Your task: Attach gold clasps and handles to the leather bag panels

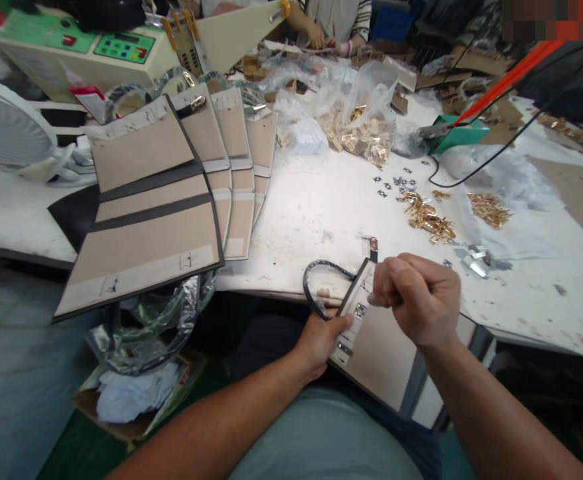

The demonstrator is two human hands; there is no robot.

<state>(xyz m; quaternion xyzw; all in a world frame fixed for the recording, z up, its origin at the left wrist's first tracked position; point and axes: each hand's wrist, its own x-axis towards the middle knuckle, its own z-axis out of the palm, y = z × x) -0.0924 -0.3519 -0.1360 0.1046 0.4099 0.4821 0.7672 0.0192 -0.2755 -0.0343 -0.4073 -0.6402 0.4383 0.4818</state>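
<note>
A beige bag panel (384,347) with dark edging rests over my lap, leaning on the table's front edge. My left hand (324,340) grips its near-left edge, thumb on top beside small metal washers (360,309) on a whitish strip. A black looped handle (329,265) stands out from that edge, and a strap end with a gold-coloured fitting (374,247) lies on the table. Above the panel's upper end, my right hand (419,297) is closed in a fist; whatever it holds is hidden by the fingers.
Fanned-out bag panels (159,200) overlap the table edge at left. Gold-coloured fittings (429,217) and small metal washers (401,181) lie at right, before plastic bags (361,127). A fan (9,127), a machine (121,50) and another person's hands (315,35) are farther off.
</note>
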